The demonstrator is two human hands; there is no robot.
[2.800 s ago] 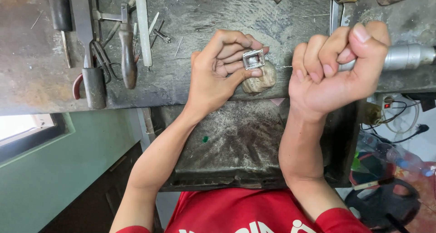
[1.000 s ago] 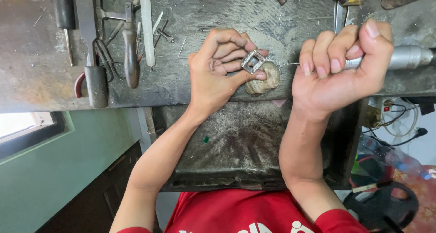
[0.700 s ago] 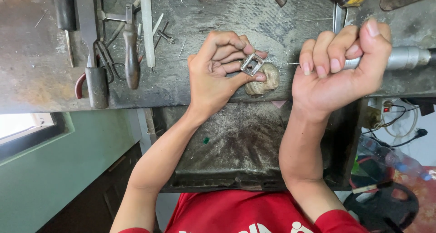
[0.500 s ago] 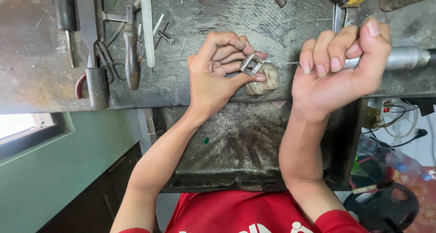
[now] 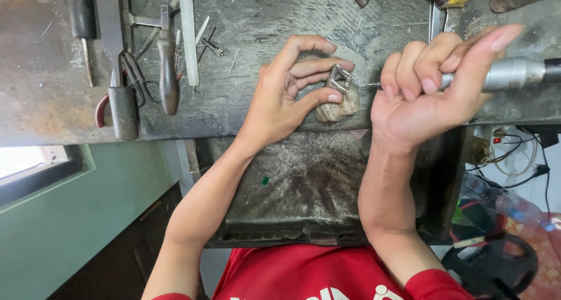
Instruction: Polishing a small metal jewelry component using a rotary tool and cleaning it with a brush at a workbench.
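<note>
My left hand [image 5: 286,95] pinches a small square silver frame piece [image 5: 339,79] between thumb and fingers, resting it on a worn wooden bench pin [image 5: 338,108] at the bench edge. My right hand [image 5: 429,89] grips a metal rotary handpiece [image 5: 514,73], its thin bit pointing left and nearly touching the silver piece's right side. The index finger of that hand is lifted off the tool.
The worn grey workbench [image 5: 263,19] carries pliers [image 5: 120,95], files and a white stick [image 5: 188,34] at the left. A metal catch tray [image 5: 304,183] hangs under the bench above my lap. Cables and a socket [image 5: 508,154] lie at the right.
The silver piece has been turned in my left fingers to sit diamond-wise. My right hand has shifted slightly, with its index finger raised.
</note>
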